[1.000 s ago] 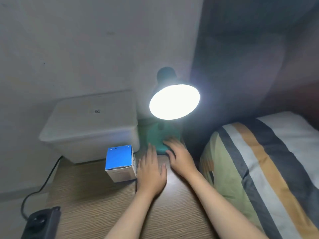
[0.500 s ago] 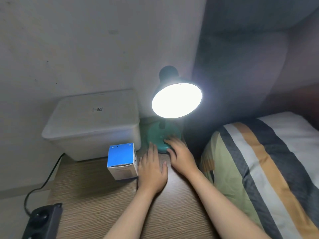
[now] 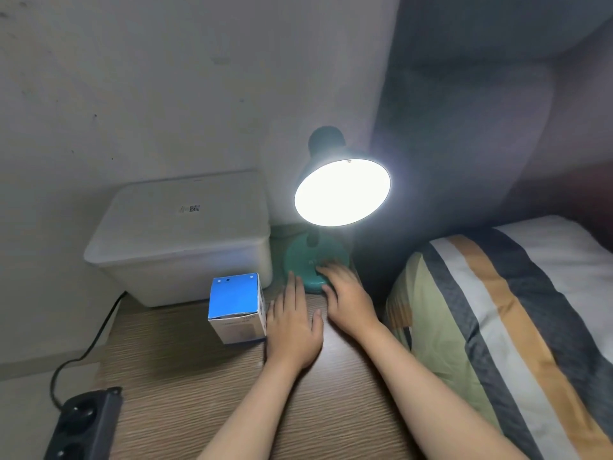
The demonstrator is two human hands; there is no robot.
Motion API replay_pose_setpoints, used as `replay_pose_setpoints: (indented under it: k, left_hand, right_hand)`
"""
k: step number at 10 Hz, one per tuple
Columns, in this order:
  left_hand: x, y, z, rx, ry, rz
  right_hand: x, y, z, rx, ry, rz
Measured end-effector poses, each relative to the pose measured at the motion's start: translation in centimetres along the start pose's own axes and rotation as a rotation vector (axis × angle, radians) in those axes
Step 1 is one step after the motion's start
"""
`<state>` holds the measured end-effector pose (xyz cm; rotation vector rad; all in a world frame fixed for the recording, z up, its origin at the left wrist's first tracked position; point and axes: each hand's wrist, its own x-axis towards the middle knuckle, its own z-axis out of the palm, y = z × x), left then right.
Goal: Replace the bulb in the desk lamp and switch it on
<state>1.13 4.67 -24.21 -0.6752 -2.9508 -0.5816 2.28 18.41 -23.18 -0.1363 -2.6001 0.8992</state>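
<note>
Black power strip (image 3: pixel 83 423), far left of the lamp base (image 3: pixel 313 260); white storage box (image 3: pixel 180 237) and blue bulb carton (image 3: pixel 236 307) nearer. Left hand (image 3: pixel 293 327) — fingers straight, flat on the wood beside the base. Right hand (image 3: pixel 348 293) — fingers spread on the base. Shade (image 3: pixel 341 190) lit, nothing moved since a second ago: task apparently complete.
</note>
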Motion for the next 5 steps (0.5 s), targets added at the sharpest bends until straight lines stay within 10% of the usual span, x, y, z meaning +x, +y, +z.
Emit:
replay_pose_setpoints:
  k: [3,5]
  left_hand:
    - [-0.1,0.1,-0.2,-0.092,-0.091,0.021]
    - [-2.6,2.2,-1.9,-0.309,-0.114,0.124]
  right_hand:
    - [0.9,-1.7,-2.3,0.042,-0.234,0.105]
    - [-3.1,-8.0,-4.2,0.382,0.244,0.281]
